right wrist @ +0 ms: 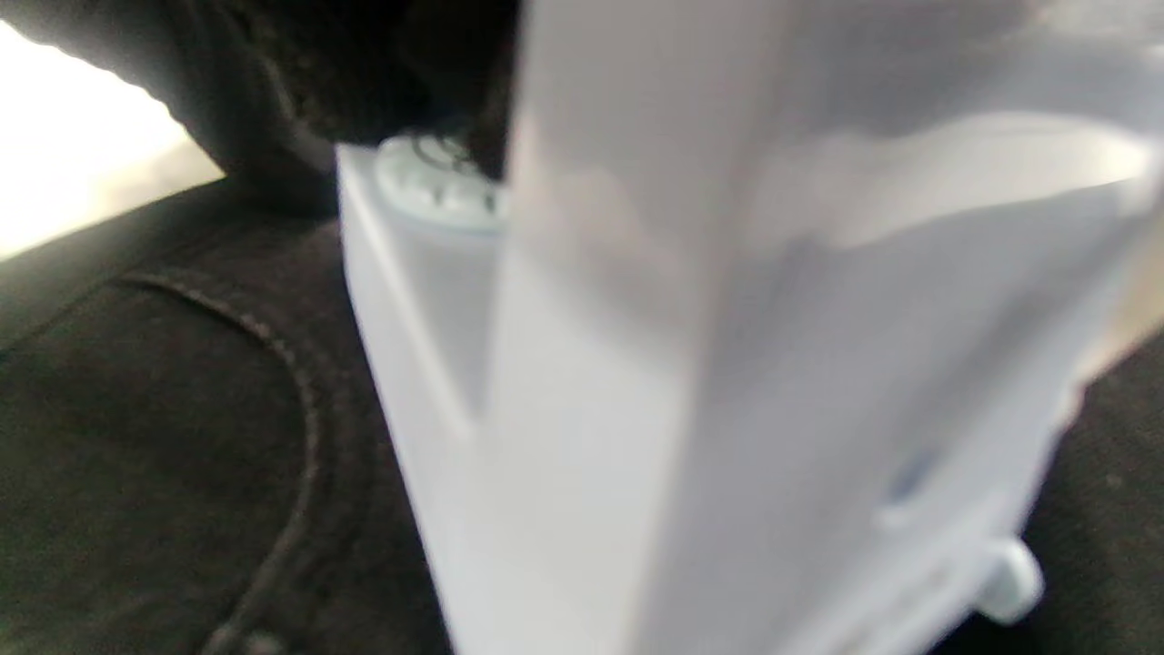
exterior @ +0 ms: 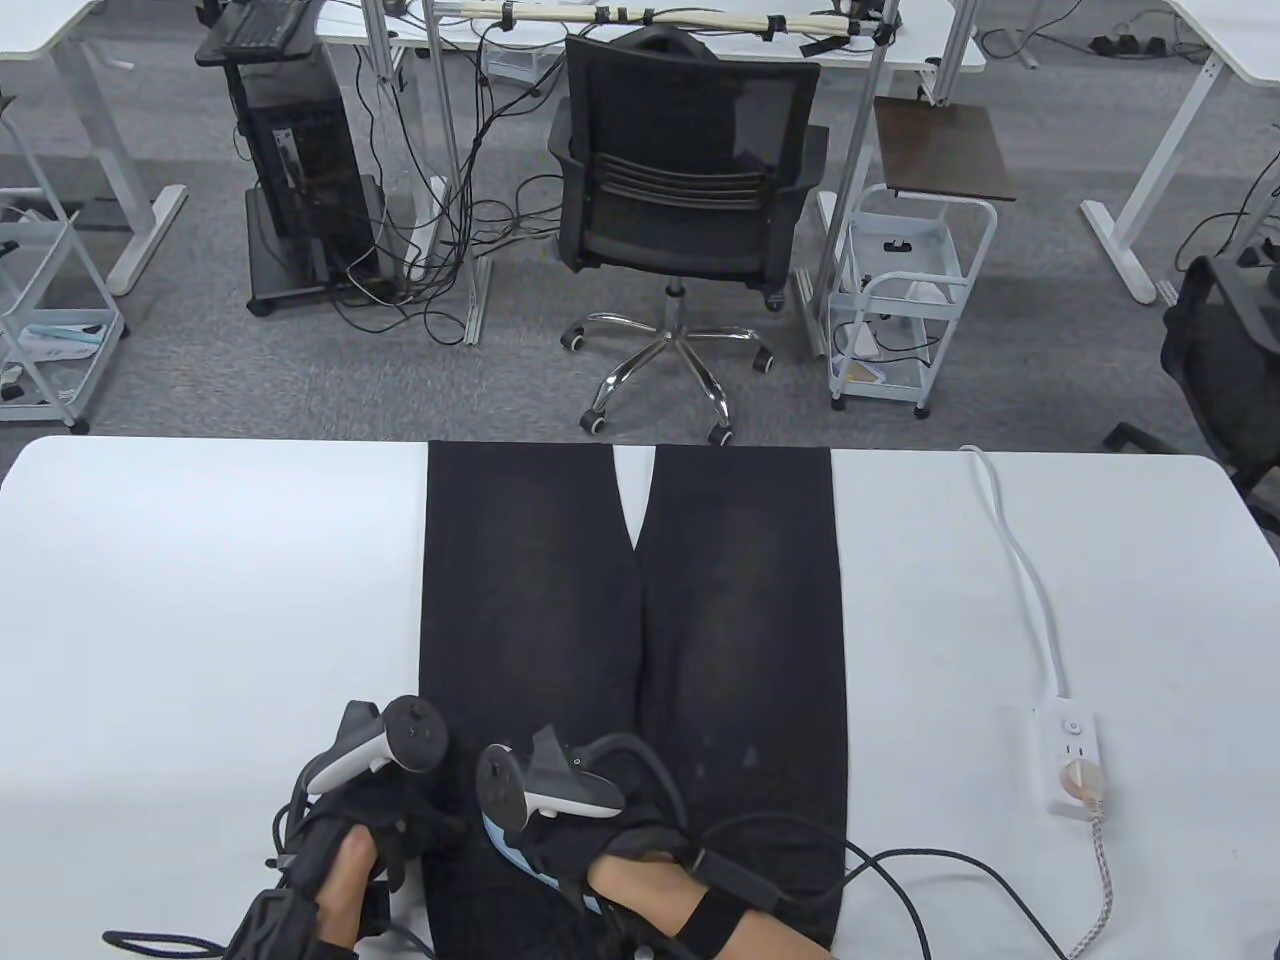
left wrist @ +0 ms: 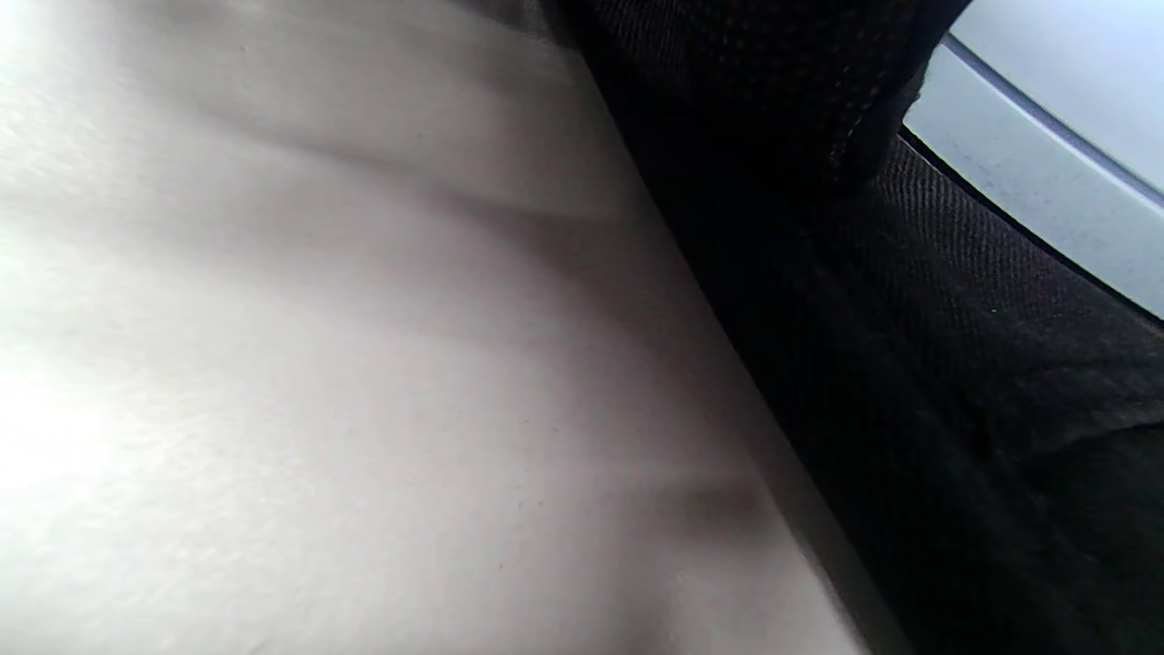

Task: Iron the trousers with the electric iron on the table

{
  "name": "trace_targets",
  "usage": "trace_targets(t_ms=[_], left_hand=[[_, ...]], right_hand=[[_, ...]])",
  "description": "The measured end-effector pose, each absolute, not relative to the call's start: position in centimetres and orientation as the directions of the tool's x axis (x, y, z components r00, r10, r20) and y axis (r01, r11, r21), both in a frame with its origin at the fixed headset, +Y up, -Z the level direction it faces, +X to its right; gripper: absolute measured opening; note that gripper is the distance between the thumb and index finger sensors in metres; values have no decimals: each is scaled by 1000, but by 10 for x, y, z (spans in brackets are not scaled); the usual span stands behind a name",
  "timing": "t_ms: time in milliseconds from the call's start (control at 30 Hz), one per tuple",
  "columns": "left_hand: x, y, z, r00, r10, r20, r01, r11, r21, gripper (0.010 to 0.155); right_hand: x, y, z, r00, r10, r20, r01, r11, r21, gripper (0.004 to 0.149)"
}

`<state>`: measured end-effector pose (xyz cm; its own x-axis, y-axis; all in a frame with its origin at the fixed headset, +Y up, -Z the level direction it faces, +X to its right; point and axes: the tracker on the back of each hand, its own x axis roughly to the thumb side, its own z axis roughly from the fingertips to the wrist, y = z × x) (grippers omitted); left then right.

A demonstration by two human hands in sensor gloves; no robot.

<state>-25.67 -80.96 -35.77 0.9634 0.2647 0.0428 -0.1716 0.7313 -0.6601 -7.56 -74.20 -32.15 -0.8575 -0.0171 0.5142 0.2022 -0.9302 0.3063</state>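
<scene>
Setting: office floor with black mesh swivel chair [exterior: 690, 180] beyond; broad white table [exterior: 200, 600] in front.
Right hand [exterior: 600, 850]: wrapped around the handle of the pale blue-and-white electric iron [exterior: 505, 835], which sits on the waist end of the trousers, close to the near table edge.
Left hand [exterior: 350, 850]: rests at the trousers' left edge, beside the iron; whether it grips cloth, cannot tell.
Trousers: black denim trousers [exterior: 630, 640] lie flat, legs pointing away, hems at far edge.
Power: white power strip [exterior: 1070, 760] well right, one plug in.
Progress: judged early; iron at waistband, both legs apparently left.
</scene>
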Motion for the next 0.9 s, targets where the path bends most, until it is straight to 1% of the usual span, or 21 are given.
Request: trace_targets(t_ms=[233, 333, 433, 467, 500, 533, 700, 733, 767, 833, 900], left_hand=[[-256, -810, -358, 963, 265, 44, -171, 730, -661, 107], [-256, -810, -358, 963, 265, 44, -170, 730, -662, 107], [-256, -810, -358, 963, 268, 43, -173, 730, -662, 106], [-256, -810, -358, 963, 267, 43, -173, 730, -661, 106], [-256, -810, -358, 963, 266, 43, -172, 730, -662, 107], [-256, -810, -358, 963, 266, 43, -172, 730, -662, 107], [-256, -810, -358, 964, 262, 46, -167, 731, -662, 107], [-256, -810, -358, 964, 261, 47, -166, 731, -662, 107], [-256, -810, -358, 964, 261, 47, -165, 731, -662, 108], [-255, -810, -358, 964, 261, 48, -165, 731, -662, 108], [-255, -810, -359, 964, 262, 49, -165, 731, -663, 108]], right_hand=[[-78, -743, -325, -856, -34, 515, 210, -934, 288, 54], [-84, -742, -339, -865, -61, 498, 216, -941, 260, 54], [-93, -742, -361, -878, -73, 473, 213, -945, 249, 53], [-97, -742, -366, -881, -81, 465, 211, -949, 234, 53], [-101, -742, -376, -885, -114, 450, 221, -956, 192, 53], [-102, -742, -379, -885, -117, 451, 227, -954, 198, 53], [-103, -742, -435, -946, -25, 323, 136, -935, 326, 53], [-104, -743, -444, -955, -48, 292, 137, -947, 292, 53], [-104, -743, -451, -958, -69, 280, 153, -945, 288, 54], [-101, -744, -470, -973, -51, 224, 118, -948, 297, 53], [-98, -744, -483, -982, -60, 181, 112, -950, 292, 53]])
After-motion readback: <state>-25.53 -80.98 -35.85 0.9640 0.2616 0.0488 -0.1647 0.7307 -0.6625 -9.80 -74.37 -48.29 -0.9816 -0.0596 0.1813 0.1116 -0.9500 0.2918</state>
